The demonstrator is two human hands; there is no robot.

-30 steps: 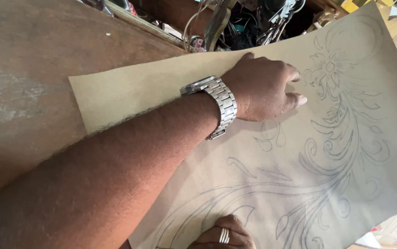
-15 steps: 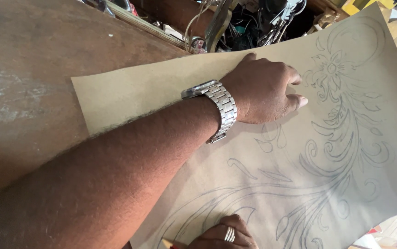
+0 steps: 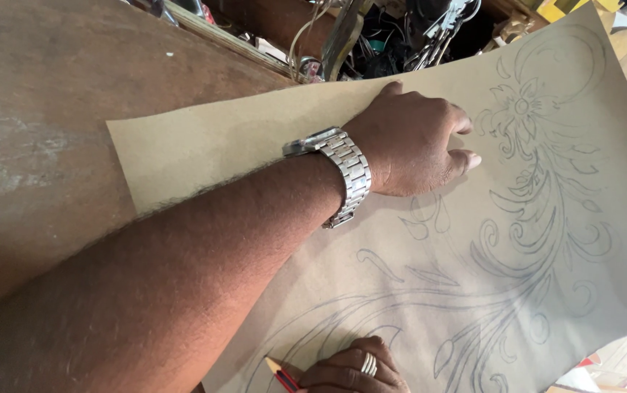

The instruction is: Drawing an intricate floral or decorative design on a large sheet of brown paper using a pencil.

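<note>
— Where's the paper?
— Flat on the wooden table, a floral sketch across it.
— The left hand?
— Pressed on the paper, grasping nothing.
— The right hand?
— At the lower edge, gripping a pencil.

Silver link wristwatch, silver ring, bare forearm.

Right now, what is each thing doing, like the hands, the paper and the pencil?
Left hand: flat on the paper, palm down, pressing it.
Right hand: closed around the pencil, at the paper's lower edge.
Pencil: held, its tip hidden.
Brown paper: spread flat on the table, with a flower scroll drawn on it.
Wristwatch: fastened on the left wrist.
Wooden table: bearing the paper.
</note>
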